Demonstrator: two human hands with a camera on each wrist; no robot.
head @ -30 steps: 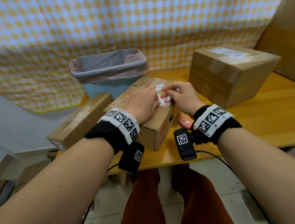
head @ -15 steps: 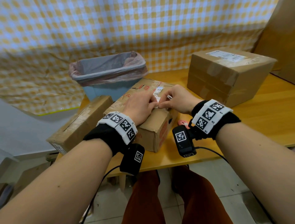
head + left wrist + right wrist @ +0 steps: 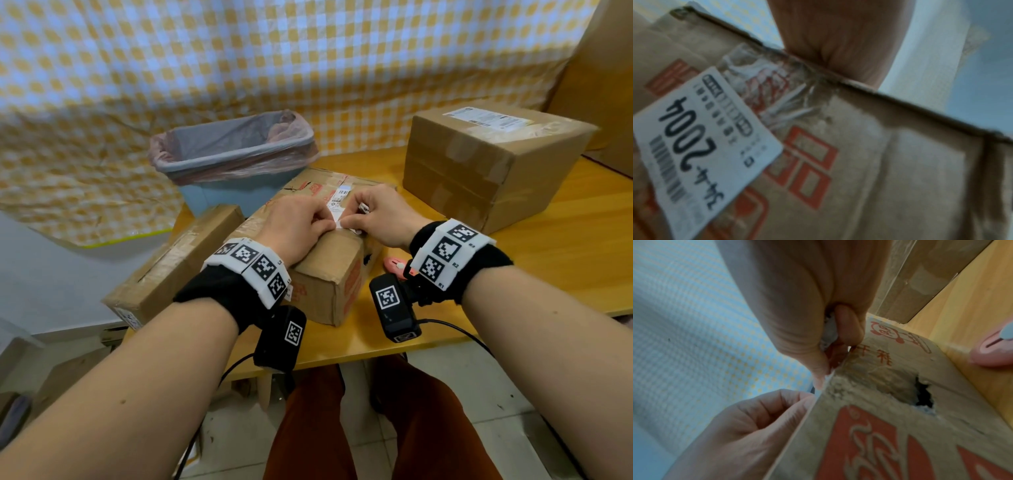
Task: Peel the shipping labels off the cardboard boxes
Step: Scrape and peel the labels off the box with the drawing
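Both hands meet on top of the middle box, at its near right edge. Left hand: fingers curled, thumb and forefinger pinching the loose white edge of the torn label. Right hand: fingers curled, pinching the same white paper from the other side; a crumpled white scrap sits tucked in its palm, seen from the right wrist.

Label remnant on the box top: white paper, barcode stripes, print too small to read. Cardboard below it is scuffed and fuzzy where paper has come away. Box is worn brown corrugated, red-orange printed characters and a round cartoon mark on the end face, ragged hole punched through that face. Wrinkled clear tape along the seams.

A second white sticker on the near side face reads "2004" in heavy black, with a barcode strip and small blurred print; view is soft.

Left: a long flat carton, taped, small white label at its near end. Right, behind: a big square carton, brown tape bands, an intact white shipping label on top, text illegible.

Pink, rounded small object lies on the worktop just beside the middle box; yellow wood grain. Blue bin with pinkish liner stands behind. Yellow-white check cloth hangs as backdrop.
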